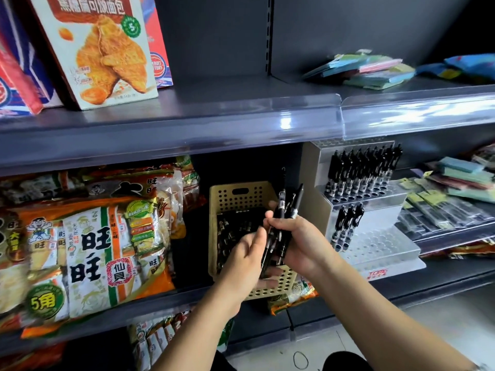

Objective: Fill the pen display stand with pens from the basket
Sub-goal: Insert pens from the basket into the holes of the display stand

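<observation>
Standing nearly upright over the basket (239,189), pens (283,207) are gripped by the right hand (304,243), fingers (274,223) curled, and steadied by the relaxed left hand (247,254); the part-filled stand (380,246) lies rightward, nearer the right hand.

- Bright glare sits on the clear shelf strips (284,121) and the shiny pen stand (380,245).
- Shelf recesses are dim.
- Snack bags (80,250) at left blur; central pens (281,210) look sharper.
</observation>
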`<state>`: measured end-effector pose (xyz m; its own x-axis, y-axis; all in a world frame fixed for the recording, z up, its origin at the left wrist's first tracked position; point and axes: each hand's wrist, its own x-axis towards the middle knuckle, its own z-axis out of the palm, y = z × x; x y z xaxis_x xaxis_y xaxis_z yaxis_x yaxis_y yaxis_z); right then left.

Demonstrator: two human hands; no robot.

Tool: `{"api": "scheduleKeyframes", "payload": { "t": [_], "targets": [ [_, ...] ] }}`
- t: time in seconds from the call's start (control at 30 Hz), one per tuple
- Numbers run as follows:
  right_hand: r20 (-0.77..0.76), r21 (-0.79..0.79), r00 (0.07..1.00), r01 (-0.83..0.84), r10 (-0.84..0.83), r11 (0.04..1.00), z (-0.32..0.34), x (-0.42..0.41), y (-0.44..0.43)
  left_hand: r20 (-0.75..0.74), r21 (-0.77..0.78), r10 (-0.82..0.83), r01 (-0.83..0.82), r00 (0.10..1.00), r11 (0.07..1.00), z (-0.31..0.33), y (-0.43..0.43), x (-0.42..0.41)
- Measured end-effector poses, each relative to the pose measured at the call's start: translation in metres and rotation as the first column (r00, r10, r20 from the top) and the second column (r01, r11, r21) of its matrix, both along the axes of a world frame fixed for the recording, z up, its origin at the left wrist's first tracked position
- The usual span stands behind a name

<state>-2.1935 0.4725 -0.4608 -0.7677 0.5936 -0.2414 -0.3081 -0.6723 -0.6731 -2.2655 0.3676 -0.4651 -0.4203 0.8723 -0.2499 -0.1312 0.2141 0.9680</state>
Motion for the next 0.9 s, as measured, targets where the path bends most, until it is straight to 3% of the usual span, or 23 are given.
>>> {"api": "scheduleKeyframes", "payload": {
  "t": [0.1,0.27,0.47,0.67,0.77,0.9],
  "targets": [
    [-0.021,0.083,0.999,-0.030,0.032,0.996,0.006,0.009,-0.002,0.013,-0.018,-0.025,0.026,1.000,1.000,0.004,-0.001,0.009],
    [0.172,0.322,0.985,-0.037,-0.020,0.946,0.012,0.024,-0.011,0.083,-0.003,-0.103,0.103,0.991,0.995,0.011,-0.001,0.025],
    [0.191,0.350,0.980,-0.013,-0.058,0.937,0.008,0.045,-0.014,-0.106,0.058,-0.101,0.108,0.989,0.992,0.000,0.005,0.044],
    [0.166,0.349,0.974,0.085,-0.151,0.933,0.009,0.062,-0.010,-0.090,0.140,-0.062,0.074,0.994,0.987,-0.003,0.015,0.068],
    [0.159,0.314,0.978,0.082,-0.138,0.946,0.008,0.071,-0.009,-0.173,0.154,-0.049,0.076,0.984,0.985,-0.004,0.019,0.079],
    [0.190,0.314,0.976,0.047,-0.111,0.948,0.010,0.085,-0.011,-0.133,0.177,-0.094,0.117,0.987,0.977,0.002,0.019,0.089]
  ]
}}
